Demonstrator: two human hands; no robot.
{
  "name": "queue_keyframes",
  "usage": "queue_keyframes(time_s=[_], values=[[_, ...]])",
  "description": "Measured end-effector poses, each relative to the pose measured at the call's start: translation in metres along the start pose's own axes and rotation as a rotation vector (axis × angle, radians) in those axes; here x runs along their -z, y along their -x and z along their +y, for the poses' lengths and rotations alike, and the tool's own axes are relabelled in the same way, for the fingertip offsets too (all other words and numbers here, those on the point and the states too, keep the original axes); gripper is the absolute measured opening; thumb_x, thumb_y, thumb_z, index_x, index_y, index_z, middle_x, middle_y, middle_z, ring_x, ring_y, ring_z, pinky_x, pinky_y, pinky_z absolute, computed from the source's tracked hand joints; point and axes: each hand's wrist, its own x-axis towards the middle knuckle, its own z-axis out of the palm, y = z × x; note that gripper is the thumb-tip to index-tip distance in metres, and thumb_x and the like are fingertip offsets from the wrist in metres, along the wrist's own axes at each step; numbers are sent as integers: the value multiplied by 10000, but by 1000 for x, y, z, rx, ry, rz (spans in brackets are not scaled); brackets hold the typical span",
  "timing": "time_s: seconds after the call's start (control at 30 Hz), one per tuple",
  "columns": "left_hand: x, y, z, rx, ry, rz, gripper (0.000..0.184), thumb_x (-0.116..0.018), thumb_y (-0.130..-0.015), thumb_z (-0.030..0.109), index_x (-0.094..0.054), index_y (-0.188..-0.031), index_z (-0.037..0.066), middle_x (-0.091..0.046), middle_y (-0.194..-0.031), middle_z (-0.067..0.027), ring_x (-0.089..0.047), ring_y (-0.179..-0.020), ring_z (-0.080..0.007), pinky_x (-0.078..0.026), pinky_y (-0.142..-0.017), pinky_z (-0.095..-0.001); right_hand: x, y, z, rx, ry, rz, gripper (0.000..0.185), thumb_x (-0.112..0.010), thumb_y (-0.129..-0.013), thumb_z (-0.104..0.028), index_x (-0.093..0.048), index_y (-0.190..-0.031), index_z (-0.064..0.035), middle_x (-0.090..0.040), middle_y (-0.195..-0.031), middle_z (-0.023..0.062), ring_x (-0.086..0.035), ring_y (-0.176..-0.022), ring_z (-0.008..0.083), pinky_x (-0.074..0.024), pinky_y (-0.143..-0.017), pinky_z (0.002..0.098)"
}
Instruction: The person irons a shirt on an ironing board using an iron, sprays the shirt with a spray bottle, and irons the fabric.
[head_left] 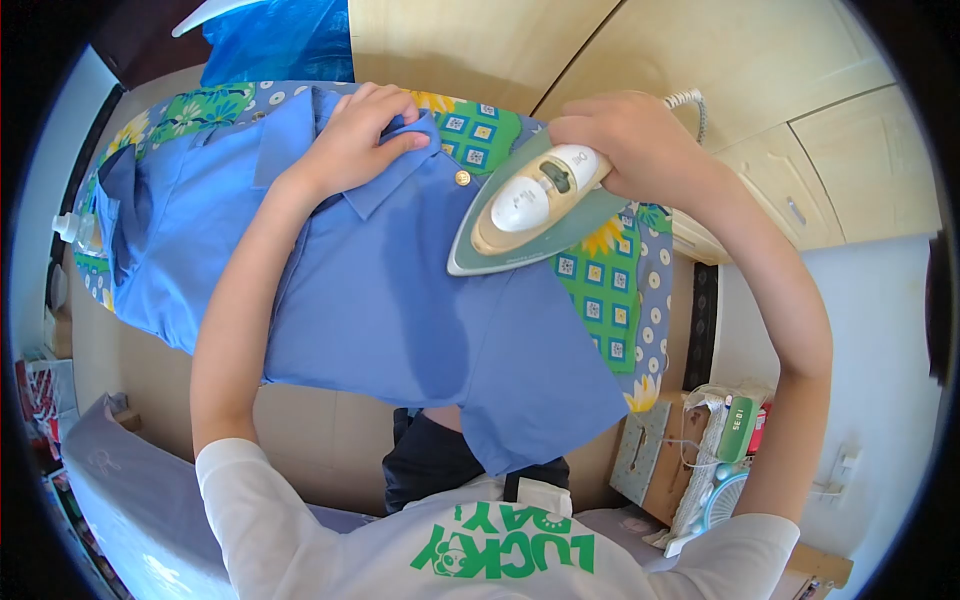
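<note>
A blue shirt [350, 330] lies spread across the ironing board [595, 300], its lower part hanging over the near edge. With bent fingers, my left hand [360, 135] grips the shirt fabric near the board's far edge. My right hand [630, 140] is closed around the handle of a green and white iron [520, 205]. The iron's soleplate rests on the shirt at the right, its tip pointing toward me and left. Close to the iron is a gold button [462, 178]. A darker patch runs down the cloth left of the iron's tip.
A clear bottle with a white cap [68, 228] lies at the board's left end. The iron's cord [685, 97] leads off behind my right hand. Wooden cabinets [760, 60] stand behind the board. A green digital clock [737, 428] and a small fan [725, 497] are at the lower right.
</note>
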Motion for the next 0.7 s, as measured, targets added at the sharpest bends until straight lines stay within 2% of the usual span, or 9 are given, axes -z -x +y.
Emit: queue_keyframes(time_s=[0.1,0.17,0.3,0.37,0.5,0.6,0.7], values=[[0,1,-1,-4,10,9,225,-672,-830,250,-511,-877,99,-534,-892,-23,-467,-908,-241,-361,-820,-345,-2,3,-1,-100,-4,60,259,-697,-670,-60,-613,-898,-149,-639,-819,7,-642,-830,244,-506,-672,380],[-1,1,0,-10,2,12,226,-673,-828,248,-511,-876,98,-535,-892,-22,-466,-903,-240,-361,-818,-344,3,3,4,-42,-55,-16,266,-698,-669,-58,-613,-906,-146,-646,-833,13,-641,-831,248,-507,-673,384],[-1,0,-2,-23,-2,28,223,-675,-828,242,-513,-872,95,-539,-893,-18,-465,-898,-240,-361,-816,-341,0,6,11,80,42,-3,300,-704,-658,-47,-618,-926,-149,-651,-858,13,-641,-838,252,-507,-677,391],[-1,0,-2,-21,2,22,223,-674,-828,244,-514,-869,95,-541,-895,-17,-466,-902,-240,-362,-817,-340,1,6,5,-70,-22,-12,332,-709,-650,-39,-620,-948,-155,-649,-877,10,-639,-840,249,-506,-684,392],[-2,0,-6,-39,-5,34,226,-674,-828,254,-517,-864,96,-543,-892,-16,-467,-904,-240,-364,-812,-335,-2,10,12,-72,-27,26,342,-713,-650,-42,-622,-960,-155,-646,-894,8,-635,-854,248,-505,-693,381],[-2,1,-5,-29,10,30,230,-676,-827,263,-520,-867,98,-543,-888,-19,-466,-897,-239,-366,-802,-334,0,13,15,-3,79,-65,353,-715,-652,-46,-625,-976,-151,-645,-907,6,-631,-873,250,-505,-709,370],[-1,0,-3,-5,31,12,231,-676,-828,270,-525,-868,101,-540,-882,-23,-464,-897,-240,-365,-798,-336,-1,17,14,-68,27,13,366,-715,-650,-44,-623,-987,-154,-642,-902,1,-629,-887,250,-504,-713,373]])
